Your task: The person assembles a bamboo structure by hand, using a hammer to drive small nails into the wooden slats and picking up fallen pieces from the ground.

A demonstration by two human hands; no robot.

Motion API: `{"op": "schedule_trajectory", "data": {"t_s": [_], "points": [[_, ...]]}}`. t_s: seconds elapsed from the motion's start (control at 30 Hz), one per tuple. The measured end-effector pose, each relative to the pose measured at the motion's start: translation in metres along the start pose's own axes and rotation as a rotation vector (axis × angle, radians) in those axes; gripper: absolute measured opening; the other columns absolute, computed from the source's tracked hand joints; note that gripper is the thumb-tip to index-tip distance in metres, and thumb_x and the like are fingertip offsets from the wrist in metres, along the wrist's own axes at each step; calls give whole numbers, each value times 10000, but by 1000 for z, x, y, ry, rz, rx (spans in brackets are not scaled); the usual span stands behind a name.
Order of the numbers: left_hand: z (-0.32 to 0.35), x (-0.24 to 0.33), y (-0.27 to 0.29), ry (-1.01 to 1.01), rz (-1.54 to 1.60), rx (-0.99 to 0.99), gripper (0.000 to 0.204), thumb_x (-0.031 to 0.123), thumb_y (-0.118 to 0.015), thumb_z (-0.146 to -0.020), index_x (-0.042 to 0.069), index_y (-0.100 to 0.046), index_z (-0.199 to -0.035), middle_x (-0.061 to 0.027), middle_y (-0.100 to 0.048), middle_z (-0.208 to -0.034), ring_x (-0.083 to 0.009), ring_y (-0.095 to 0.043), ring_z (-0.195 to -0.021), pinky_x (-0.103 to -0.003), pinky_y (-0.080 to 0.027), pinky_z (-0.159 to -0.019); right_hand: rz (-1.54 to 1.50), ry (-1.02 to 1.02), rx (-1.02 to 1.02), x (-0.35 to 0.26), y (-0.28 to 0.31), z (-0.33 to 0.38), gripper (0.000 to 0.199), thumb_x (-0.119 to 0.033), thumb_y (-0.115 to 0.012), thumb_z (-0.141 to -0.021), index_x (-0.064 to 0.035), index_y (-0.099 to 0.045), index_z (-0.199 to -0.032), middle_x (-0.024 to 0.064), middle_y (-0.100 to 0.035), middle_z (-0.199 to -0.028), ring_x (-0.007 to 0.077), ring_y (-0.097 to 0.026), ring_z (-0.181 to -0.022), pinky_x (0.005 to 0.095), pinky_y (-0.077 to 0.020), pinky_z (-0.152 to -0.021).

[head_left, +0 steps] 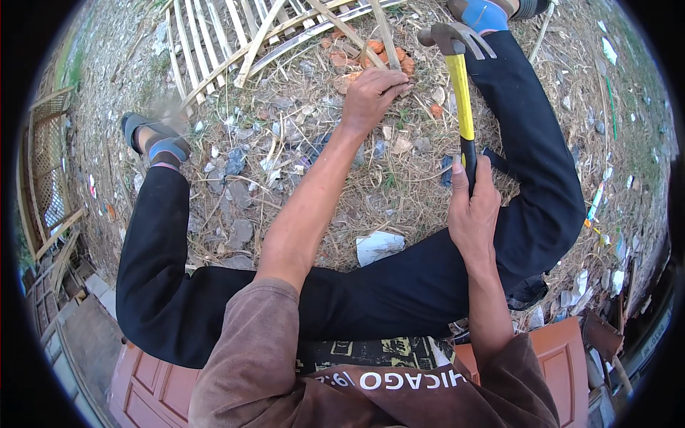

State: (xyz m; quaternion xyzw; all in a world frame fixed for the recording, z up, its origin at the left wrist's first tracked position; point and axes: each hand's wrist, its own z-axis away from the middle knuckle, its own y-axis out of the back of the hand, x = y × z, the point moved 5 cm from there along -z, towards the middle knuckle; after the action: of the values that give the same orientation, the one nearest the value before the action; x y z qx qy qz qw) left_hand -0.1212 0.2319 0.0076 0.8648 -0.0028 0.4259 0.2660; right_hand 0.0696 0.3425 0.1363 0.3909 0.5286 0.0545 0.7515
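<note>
My right hand (474, 207) is wrapped round the black grip of a claw hammer (461, 96). The hammer stands raised, its yellow handle pointing away from me and its steel head above the ground near my right foot. Farther out, my left hand (372, 98) is closed with its fingertips pinched at the near end of a thin wooden slat (385, 36). Whether a nail is also between those fingers is too small to tell. Beneath that slat end lie broken orange bricks (342, 60). The slat joins a lattice of pale wooden strips (203, 43) at the far side.
My legs (542, 157) spread on both sides of the work. Dry straw and rubble cover the ground, with a white fragment (378, 247) near my lap. A reddish-brown panelled door (160, 385) lies beneath me. Lattice panels (50, 164) stand at far left.
</note>
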Motion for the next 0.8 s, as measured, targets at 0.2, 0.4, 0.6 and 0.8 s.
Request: {"op": "schedule_trajectory", "data": {"t_s": [0.2, 0.4, 0.6, 0.8], "points": [[2, 0, 3, 48, -10, -66, 198, 107, -814, -792, 71, -776, -983, -67, -765, -969, -219, -708, -897, -352, -572, -796, -12, -57, -20, 23, -7, 8, 159, -169, -564, -1032, -32, -505, -977, 174, -504, -570, 377, -545, -469, 448, -364, -454], [-1, 4, 3, 98, -80, -73, 279, 165, -843, -780, 81, -772, -1037, -54, -747, -940, -187, -673, -855, -311, -571, -703, -28, -118, -76, 30, -12, 10, 172, -184, -565, -1033, -26, -514, -987, 177, -521, -594, 356, -561, -489, 440, -382, -472], [-2, 5, 1, 60, -68, -91, 384, 185, -867, -759, 81, -749, -1109, -66, -704, -1062, -172, -646, -910, -276, -564, -645, -27, -117, -52, 31, -11, 9, 184, -202, -563, -1036, -27, -521, -997, 172, -530, -604, 353, -570, -501, 437, -397, -492], [2, 2, 3, 61, -120, -105, 390, 239, -869, -734, 80, -756, -1072, -67, -687, -1167, -231, -635, -1007, -358, -548, -802, -27, -132, -94, 32, -16, 13, 185, -211, -562, -1037, -30, -530, -1015, 175, -533, -615, 355, -573, -512, 439, -402, -499]]}}
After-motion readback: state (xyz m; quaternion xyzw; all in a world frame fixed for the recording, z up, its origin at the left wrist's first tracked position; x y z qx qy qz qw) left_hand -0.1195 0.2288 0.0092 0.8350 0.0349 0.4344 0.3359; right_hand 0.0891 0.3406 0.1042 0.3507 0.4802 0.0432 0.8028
